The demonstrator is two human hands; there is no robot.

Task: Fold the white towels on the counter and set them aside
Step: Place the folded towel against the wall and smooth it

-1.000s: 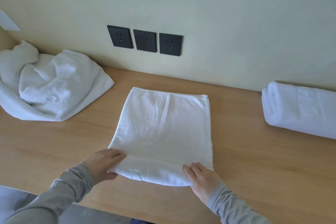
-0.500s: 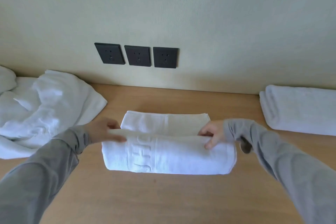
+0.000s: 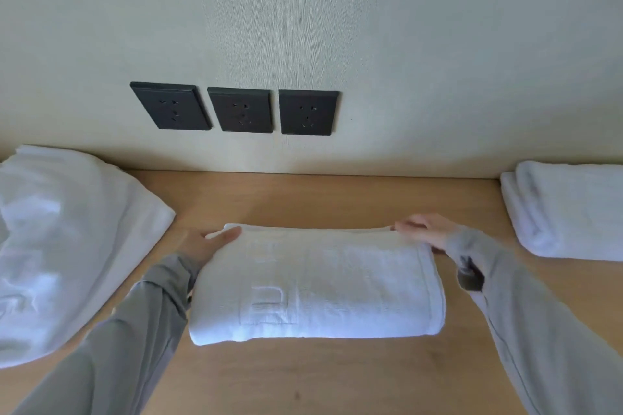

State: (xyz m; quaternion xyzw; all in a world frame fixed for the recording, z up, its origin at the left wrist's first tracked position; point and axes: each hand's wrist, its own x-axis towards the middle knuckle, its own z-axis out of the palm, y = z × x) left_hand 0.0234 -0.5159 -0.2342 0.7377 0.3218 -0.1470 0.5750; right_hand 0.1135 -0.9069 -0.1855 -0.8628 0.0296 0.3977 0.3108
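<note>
A white towel lies folded into a thick rectangle in the middle of the wooden counter, an embossed mark on its top face. My left hand rests at the towel's far left corner, fingers laid over the edge. At the far right corner my right hand holds the folded edge down. A loose heap of unfolded white towels sits at the left. One folded white towel lies at the right, against the wall.
Three black wall sockets sit in a row on the pale wall just above the counter's back edge. Bare wood shows in front of the middle towel and between it and the two side piles.
Both hands carried the towel's near edge away from me and over to the far edge, folding it in half. The hands now rest at the far corners. My head has moved closer.
</note>
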